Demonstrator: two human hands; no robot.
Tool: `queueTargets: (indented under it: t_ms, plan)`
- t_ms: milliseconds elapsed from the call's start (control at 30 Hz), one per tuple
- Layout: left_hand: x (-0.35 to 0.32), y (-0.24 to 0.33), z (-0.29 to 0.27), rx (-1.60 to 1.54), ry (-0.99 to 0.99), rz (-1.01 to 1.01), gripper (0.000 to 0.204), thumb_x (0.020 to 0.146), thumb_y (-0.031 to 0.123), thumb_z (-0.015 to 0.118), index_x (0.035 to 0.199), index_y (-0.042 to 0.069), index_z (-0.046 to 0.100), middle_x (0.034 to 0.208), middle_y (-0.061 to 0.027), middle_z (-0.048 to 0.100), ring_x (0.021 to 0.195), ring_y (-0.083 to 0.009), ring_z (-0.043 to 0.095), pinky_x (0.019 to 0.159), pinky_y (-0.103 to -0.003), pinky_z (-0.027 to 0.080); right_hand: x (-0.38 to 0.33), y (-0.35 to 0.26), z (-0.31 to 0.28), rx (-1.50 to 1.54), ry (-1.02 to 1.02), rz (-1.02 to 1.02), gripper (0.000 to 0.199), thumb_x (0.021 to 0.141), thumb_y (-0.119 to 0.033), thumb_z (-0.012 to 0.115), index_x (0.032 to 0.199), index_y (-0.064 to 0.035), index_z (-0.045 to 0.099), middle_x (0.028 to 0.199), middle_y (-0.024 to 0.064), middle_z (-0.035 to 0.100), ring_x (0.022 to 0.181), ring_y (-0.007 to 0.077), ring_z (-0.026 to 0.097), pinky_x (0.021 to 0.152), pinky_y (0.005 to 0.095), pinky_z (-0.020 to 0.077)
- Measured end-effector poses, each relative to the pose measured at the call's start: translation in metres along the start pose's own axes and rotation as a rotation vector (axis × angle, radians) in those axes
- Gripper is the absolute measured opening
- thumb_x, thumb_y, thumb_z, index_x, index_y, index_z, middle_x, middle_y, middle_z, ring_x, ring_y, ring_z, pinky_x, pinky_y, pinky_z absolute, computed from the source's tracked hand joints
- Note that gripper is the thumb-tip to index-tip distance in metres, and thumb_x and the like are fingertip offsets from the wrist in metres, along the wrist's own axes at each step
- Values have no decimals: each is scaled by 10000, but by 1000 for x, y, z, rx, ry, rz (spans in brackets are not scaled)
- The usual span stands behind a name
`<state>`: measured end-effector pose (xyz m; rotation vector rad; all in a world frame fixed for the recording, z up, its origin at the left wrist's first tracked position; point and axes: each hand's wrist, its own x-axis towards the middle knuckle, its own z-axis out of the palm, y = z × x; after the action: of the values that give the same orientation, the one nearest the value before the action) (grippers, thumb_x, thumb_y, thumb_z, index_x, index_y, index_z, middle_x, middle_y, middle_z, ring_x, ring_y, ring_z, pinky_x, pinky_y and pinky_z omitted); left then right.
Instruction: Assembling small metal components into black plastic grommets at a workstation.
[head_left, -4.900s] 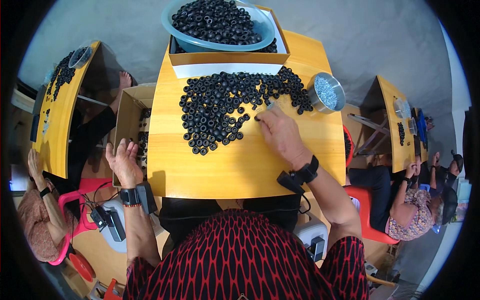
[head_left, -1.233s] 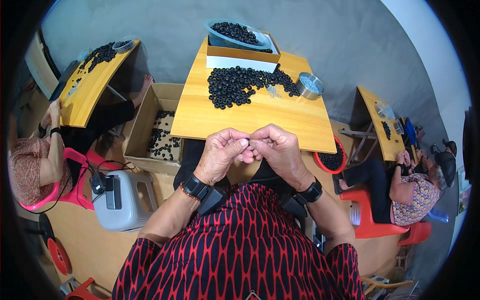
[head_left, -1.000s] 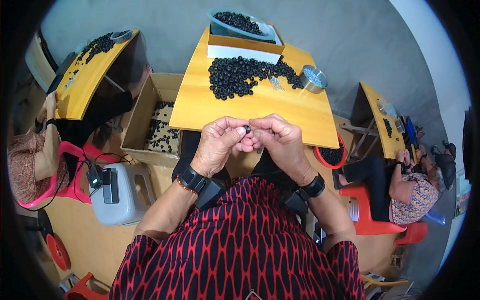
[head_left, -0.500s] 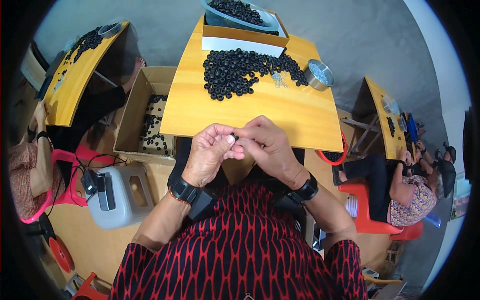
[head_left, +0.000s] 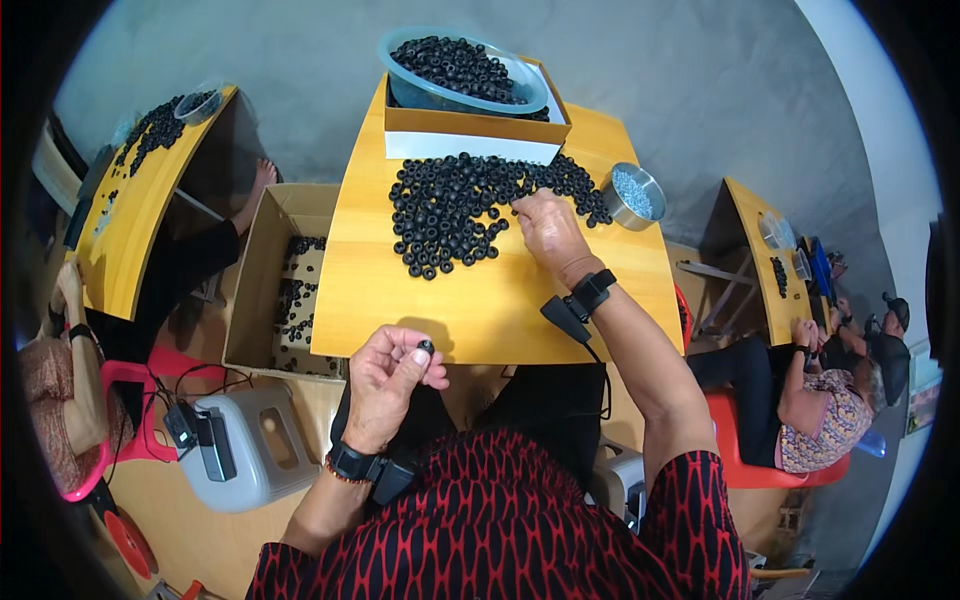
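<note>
My left hand [head_left: 385, 385], just off the table's near edge, pinches a small round black piece [head_left: 425, 347] with a hole in it between thumb and fingers. My right hand [head_left: 552, 230] is stretched over the table, at the right part of a spread pile of black ring-shaped pieces [head_left: 440, 215]. Its fingers are bent together and point down at the tabletop; whatever lies beneath the fingertips is hidden. Right of that hand stands a round metal bowl [head_left: 637, 205] holding tiny pale-blue bits.
Behind the pile, a blue plastic basin [head_left: 392, 72] full of black pieces rests in a shallow box [head_left: 470, 146]. An open cardboard carton [head_left: 245, 300] with scattered black pieces stands left of the table [head_left: 365, 310]. People sit at tables on both sides; a grey stool [head_left: 240, 450] is at lower left.
My hands were together at the table's near edge, both at the small black piece. The right has let go and moved forward to the pile; the left has drawn back, keeping the piece.
</note>
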<state>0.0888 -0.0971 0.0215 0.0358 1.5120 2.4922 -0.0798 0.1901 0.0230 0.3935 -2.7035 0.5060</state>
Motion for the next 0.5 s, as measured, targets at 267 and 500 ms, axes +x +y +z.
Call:
queueTargets:
  t_ms: [267, 500]
  plan:
    - [5, 1, -3, 2, 15, 10, 128, 974, 88, 638, 1065, 6, 599, 891, -105, 695, 728, -165, 697, 669, -326, 624, 2, -8, 5, -39, -91, 34, 64, 874, -24, 568, 904, 12, 611, 908, 229, 609, 875, 424, 616, 784, 495, 514]
    - [4, -2, -3, 10, 10, 25, 135, 977, 100, 632, 1069, 9, 594, 900, -112, 688, 737, -169, 693, 679, -343, 626, -46, -31, -12, 135, -1, -37, 106, 852, -84, 562, 884, 8, 521, 912, 237, 589, 825, 437, 612, 744, 526, 516]
